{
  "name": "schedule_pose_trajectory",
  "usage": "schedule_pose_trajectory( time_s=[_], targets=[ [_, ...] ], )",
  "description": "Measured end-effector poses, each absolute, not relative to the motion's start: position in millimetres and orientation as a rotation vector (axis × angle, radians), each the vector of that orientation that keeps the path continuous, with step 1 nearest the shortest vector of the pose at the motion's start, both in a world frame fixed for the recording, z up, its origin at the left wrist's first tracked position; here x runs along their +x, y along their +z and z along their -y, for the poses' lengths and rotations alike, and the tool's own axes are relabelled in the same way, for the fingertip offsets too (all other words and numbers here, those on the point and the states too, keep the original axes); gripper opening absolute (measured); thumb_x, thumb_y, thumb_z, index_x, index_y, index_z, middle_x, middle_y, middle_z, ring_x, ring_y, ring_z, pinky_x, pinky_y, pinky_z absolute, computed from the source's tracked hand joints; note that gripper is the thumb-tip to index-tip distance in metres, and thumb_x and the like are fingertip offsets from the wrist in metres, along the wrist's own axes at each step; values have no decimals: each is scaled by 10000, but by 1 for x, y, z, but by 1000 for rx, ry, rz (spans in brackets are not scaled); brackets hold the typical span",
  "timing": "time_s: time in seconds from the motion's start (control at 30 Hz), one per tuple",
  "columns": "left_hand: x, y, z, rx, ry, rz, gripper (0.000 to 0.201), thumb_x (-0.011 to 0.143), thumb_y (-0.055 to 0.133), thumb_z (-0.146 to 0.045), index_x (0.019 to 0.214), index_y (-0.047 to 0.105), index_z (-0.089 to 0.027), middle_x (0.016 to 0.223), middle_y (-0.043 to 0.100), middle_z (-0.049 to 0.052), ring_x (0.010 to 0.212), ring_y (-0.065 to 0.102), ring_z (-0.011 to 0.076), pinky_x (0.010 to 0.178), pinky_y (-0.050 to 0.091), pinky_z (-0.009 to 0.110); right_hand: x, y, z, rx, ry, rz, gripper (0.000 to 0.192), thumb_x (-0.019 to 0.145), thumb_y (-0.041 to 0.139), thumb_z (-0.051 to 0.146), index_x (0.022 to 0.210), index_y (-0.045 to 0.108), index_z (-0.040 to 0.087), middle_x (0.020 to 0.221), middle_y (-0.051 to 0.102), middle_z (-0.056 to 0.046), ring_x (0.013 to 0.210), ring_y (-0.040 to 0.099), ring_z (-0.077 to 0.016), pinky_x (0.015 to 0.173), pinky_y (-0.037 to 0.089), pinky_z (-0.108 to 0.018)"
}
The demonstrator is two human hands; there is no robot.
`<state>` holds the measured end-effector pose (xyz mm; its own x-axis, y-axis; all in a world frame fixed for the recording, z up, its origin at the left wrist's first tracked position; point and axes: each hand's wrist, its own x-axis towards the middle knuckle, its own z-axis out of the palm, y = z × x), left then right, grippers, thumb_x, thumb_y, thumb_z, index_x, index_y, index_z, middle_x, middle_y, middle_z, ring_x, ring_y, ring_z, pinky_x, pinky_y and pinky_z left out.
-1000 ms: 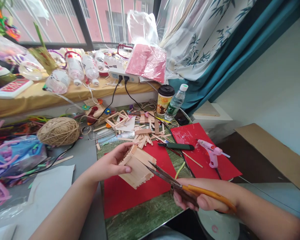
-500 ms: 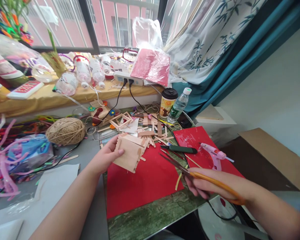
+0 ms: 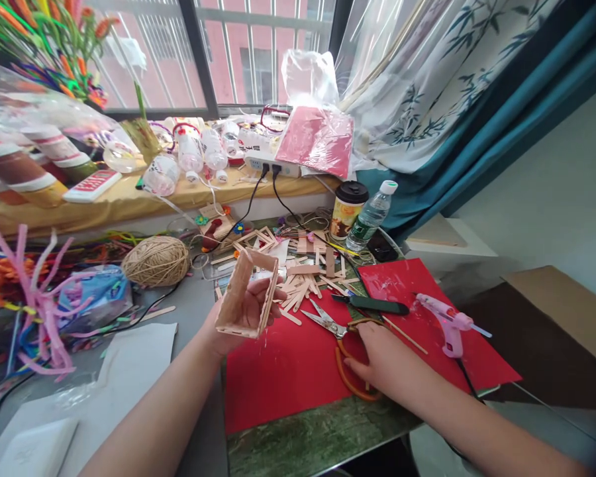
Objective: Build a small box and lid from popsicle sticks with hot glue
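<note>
Left grip (image 3: 238,311) cups a small open box of craft sticks (image 3: 247,291) from beneath, fingers curled round its thin walls, at centre frame above the bench (image 3: 308,434). It looks light and stiff but brittle at the glued joints, so hold it by the corners, not mid-panel. Right grip (image 3: 377,354) lies flat, fingers loose, on the orange loops of the scissors (image 3: 340,334) resting on red felt (image 3: 283,371): smooth plastic handles, thin metal blades.
</note>
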<state>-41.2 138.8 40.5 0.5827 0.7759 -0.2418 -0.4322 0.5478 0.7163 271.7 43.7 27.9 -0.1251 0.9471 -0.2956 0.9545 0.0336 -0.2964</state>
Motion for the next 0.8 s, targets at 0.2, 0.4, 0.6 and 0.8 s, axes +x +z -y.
schedule_pose_trajectory(
  time_s=[0.2,0.4,0.6,0.8],
  targets=[
    [-24,31,-124,664,581,-650,573,944,556,-639,1238,713,-172,1112,752,144,807,716,189,736,565,285,268,63,-45,2026,-650,-2471,234,943,663,354,1063,704,157,1089,700,-168,1076,649,-345,951,512,-484],
    [-9,16,-106,985,347,-818,548,971,535,-625,1204,751,-179,1127,764,127,943,709,238,784,568,323,249,91,-49,2286,-1344,-2718,509,929,702,379,1392,552,230,1350,629,-123,1135,645,-251,918,549,-370],
    [-14,33,-110,1490,223,-965,459,958,552,-613,1107,770,-237,1154,775,50,1074,689,263,954,527,358,227,83,-51,2092,-1215,-2647,232,984,508,169,792,637,187,796,656,-23,753,600,-160,690,420,-280],
    [-19,64,-103,1759,315,-1056,399,908,648,-525,1194,720,-256,1146,768,66,984,702,258,838,525,322,216,81,-49,2067,-984,-2494,198,947,527,144,775,619,179,777,623,-28,717,555,-152,639,323,-281]
  ],
)
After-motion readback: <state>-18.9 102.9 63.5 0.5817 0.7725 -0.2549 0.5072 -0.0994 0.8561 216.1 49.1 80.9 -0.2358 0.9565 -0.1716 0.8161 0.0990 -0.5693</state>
